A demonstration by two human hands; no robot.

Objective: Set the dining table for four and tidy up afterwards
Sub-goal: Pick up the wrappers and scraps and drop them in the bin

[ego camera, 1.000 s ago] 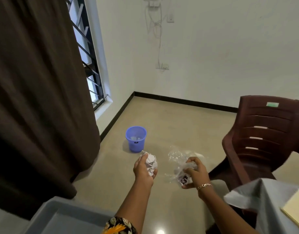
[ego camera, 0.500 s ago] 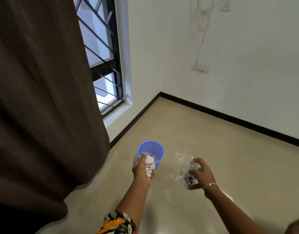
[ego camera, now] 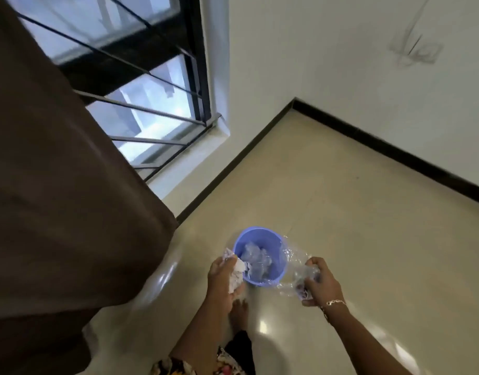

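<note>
A big brown curtain (ego camera: 57,185) hangs on the left and hides part of the window (ego camera: 141,104) with its dark bars. The shiny floor (ego camera: 341,212) runs out to a white wall (ego camera: 341,63).

A small blue bin (ego camera: 256,229) stands on the floor, out in the open, near the curtain's bottom edge. There is already some see-through rubbish inside it.

The left hand (ego camera: 223,282) is at the near left edge of the bin. Its fingers are curled tight round a white ball of paper (ego camera: 238,274). The right hand (ego camera: 321,284) is just to the right of the bin. Its fingers pinch a bunch of clear plastic wrap (ego camera: 295,255), and a loose end sticks out over the bin's rim.

Both bits of rubbish look very light and soft. The paper should drop straight down when the fingers let go. The plastic is thin and slippery and may cling to the fingers or float off to the side, so it is best held by the bunched part, right over the bin's mouth.

Nothing blocks the bin. A bare foot (ego camera: 239,309) is just in front of it, and a little bracelet (ego camera: 336,303) sits on the right wrist.
</note>
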